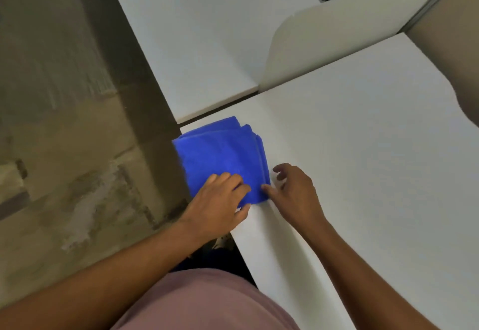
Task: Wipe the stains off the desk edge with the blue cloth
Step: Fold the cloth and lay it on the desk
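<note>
Head view: both hands, left (220, 205) and right (295, 192), lie spread-fingered on the blue cloth (220, 156).

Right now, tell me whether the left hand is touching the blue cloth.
Touching. The head view shows the left hand lying with its fingers flat on the near part of the blue cloth, no gap visible.

Dim, soft blur, wide-angle edge distortion

Left hand (220, 200) flat; right hand (295, 192) curled, fingers spread.
</note>
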A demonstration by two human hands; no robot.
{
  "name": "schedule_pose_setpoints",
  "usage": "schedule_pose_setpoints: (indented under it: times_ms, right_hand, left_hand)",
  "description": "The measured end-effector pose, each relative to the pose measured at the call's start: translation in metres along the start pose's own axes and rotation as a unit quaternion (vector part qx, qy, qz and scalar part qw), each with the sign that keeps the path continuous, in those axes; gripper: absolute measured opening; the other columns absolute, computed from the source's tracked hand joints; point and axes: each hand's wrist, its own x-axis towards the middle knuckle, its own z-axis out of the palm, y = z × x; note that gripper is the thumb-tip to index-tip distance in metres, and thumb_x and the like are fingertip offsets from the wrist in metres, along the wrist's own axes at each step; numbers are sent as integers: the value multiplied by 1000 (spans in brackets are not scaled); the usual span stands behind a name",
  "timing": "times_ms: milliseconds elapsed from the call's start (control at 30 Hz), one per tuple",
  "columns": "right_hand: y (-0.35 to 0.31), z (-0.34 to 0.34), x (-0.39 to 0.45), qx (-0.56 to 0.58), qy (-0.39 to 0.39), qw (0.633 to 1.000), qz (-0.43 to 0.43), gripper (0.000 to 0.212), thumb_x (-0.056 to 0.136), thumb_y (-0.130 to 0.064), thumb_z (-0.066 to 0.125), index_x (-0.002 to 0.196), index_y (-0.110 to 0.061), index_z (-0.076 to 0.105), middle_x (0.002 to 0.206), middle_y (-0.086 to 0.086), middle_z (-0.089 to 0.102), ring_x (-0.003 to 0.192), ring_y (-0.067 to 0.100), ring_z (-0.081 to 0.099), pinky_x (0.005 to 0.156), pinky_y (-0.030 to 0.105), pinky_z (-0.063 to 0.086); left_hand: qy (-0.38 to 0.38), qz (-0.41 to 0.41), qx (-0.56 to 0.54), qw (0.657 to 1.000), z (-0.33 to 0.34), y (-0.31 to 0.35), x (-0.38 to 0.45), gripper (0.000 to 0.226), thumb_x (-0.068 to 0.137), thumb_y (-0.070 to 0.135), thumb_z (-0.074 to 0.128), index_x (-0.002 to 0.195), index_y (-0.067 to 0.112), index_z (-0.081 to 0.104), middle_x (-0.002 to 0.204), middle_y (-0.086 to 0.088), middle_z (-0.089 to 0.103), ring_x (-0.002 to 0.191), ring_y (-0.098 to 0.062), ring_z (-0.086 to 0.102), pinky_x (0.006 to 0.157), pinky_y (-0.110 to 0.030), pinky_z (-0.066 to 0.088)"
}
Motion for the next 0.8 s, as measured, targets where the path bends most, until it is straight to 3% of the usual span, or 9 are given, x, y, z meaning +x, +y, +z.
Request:
schedule_pose_setpoints:
  times_ms: [67, 233, 367, 433, 533, 600, 667, 700, 800]
  right_hand:
    - [5, 5, -11, 48, -5, 997, 56, 50, 83, -39, 85, 125, -23, 63, 103, -6, 67, 85, 12, 64, 70, 21, 44]
    - [-5, 17, -14, 170, 51, 976, 130, 41, 80, -12, 83, 117, -19, 67, 86, -9, 70, 75, 4, 69, 62, 8, 46]
    - [-16, 18, -17, 215, 93, 967, 101, 36, 82, -3, 75, 111, -24, 68, 84, -7, 74, 77, 3, 69, 66, 8, 50]
    - [-24, 14, -18, 245, 115, 959, 79, 39, 82, -2, 75, 112, -25, 68, 85, -6, 75, 82, 4, 70, 71, 10, 53]
    - [-33, 6, -18, 301, 148, 938, 82, 40, 83, -2, 77, 114, -26, 69, 85, -4, 77, 86, 8, 73, 75, 15, 57]
    - [-41, 4, -18, 371, 153, 910, 101, 38, 84, -4, 81, 114, -26, 69, 87, -1, 78, 88, 12, 75, 78, 20, 61]
    - [-48, 7, -16, 436, 156, 875, 141, 31, 90, -8, 77, 115, -23, 70, 91, 2, 78, 93, 19, 77, 78, 27, 64]
    - [-49, 10, -14, 430, 167, 871, 172, 25, 94, -9, 73, 116, -22, 70, 95, 3, 77, 96, 22, 76, 79, 30, 65]
    - [-42, 22, -18, 268, 181, 912, 254, 23, 102, -11, 59, 121, -19, 69, 112, 0, 74, 105, 18, 71, 91, 39, 62]
  left_hand:
    - [-29, 0, -4, 1000, -5, 1, 17, 39, 97, 42, 57, 122, 17, 72, 110, 0, 70, 98, -20, 65, 86, -39, 54]
    - [-35, 15, -52, 998, -11, -8, 45, 40, 104, 31, 51, 141, 18, 60, 126, 0, 67, 107, -19, 66, 95, -35, 54]
    - [-42, 98, -66, 992, -17, -25, 63, 59, 99, 19, 61, 154, 27, 43, 156, 8, 45, 123, -12, 55, 88, -26, 56]
    - [-86, 145, -102, 980, -23, -33, 75, 72, 97, 20, 64, 158, 37, 32, 161, 17, 39, 124, 2, 50, 87, -20, 54]
    - [-128, 161, -157, 966, -36, -43, 98, 67, 97, 27, 67, 153, 46, 35, 119, 24, 66, 97, 29, 48, 72, -5, 39]
    - [-148, 167, -170, 960, -43, -55, 116, 47, 97, 28, 67, 141, 40, 55, 109, 20, 71, 87, 26, 52, 72, -7, 38]
    - [-160, 180, -187, 952, -46, -67, 129, 29, 96, 26, 65, 124, 34, 69, 105, 19, 68, 83, 12, 59, 76, -11, 41]
    - [-167, 186, -193, 949, -46, -71, 133, 25, 95, 25, 64, 118, 31, 72, 103, 20, 65, 80, 7, 60, 76, -13, 42]
    - [-182, 183, -209, 943, -40, -80, 133, 20, 91, 22, 63, 107, 28, 73, 99, 22, 60, 82, 13, 57, 73, -12, 40]
